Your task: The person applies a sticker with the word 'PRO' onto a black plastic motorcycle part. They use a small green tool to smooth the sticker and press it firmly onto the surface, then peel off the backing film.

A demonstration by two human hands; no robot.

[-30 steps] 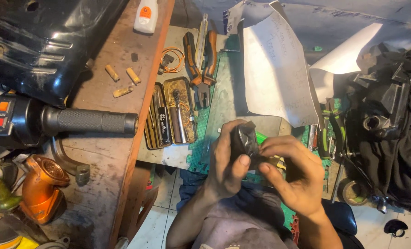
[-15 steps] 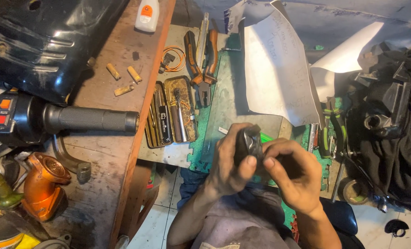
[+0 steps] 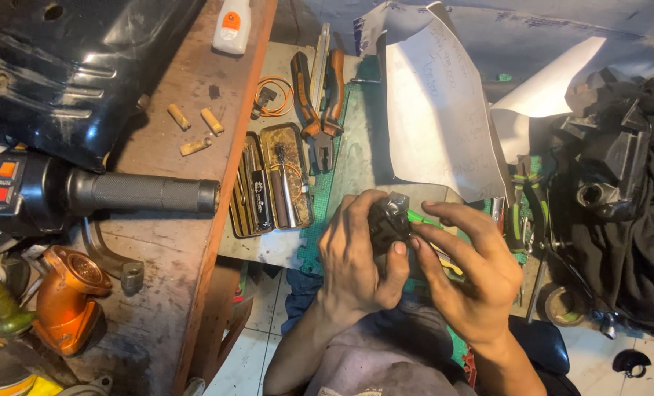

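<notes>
Sitting between your two hands, above your lap at the near edge of the green mat (image 3: 341, 183), is a small dark part (image 3: 388, 220), blocky and dull black, with a paler grey patch on its top corner and thin green and yellow wires (image 3: 433, 220) trailing off to its right. Your left hand (image 3: 356, 257) is wrapped around its left side, fingers curled shut over the top and the thumb pressed up against its near face. Your right hand (image 3: 473, 271) is closed more loosely: the thumb tip touches the part's lower right corner, the forefinger stretches flat over the wires, and the other fingers curl beneath; whether they pinch anything you cannot tell. Just left of your hands lies an open tin (image 3: 272, 183) with small tools inside. Beyond it rest orange-handled pliers (image 3: 318, 103) and a coil of orange wire (image 3: 272, 95). A white sheet (image 3: 437, 117) lies behind the part. On the wooden bench (image 3: 165, 242) at left lie a black handlebar grip (image 3: 132, 192) and a glue bottle (image 3: 233, 26).
</notes>
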